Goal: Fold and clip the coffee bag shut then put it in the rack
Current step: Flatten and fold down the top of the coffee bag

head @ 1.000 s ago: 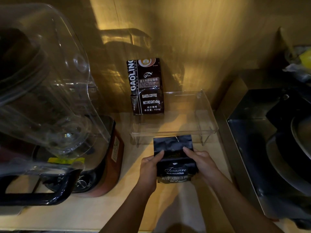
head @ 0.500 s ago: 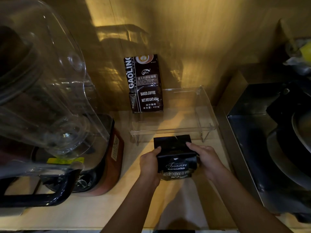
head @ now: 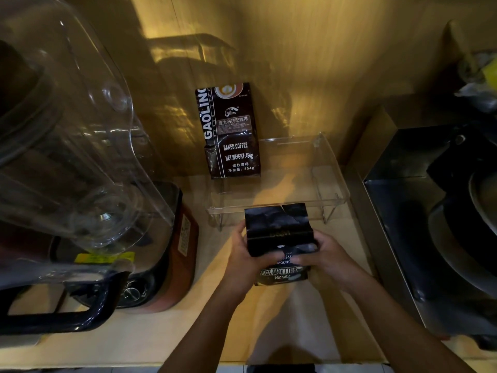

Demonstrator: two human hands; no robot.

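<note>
A black coffee bag stands on the counter just in front of the clear acrylic rack. Its flattened top flap is bent over toward the rack. My left hand grips the bag's left side and my right hand its right side, with both thumbs pressing across the front label. No clip is visible. A second, brown coffee bag stands upright at the rack's back left, leaning on the wall.
A large blender with a clear jar and red-brown base fills the left of the counter. A steel machine with dark cookware stands close on the right. A wooden wall rises right behind the rack.
Both hands slid down the bag's sides and the thumbs came onto the front label. The bag's top flap is creased further over toward the rack.
</note>
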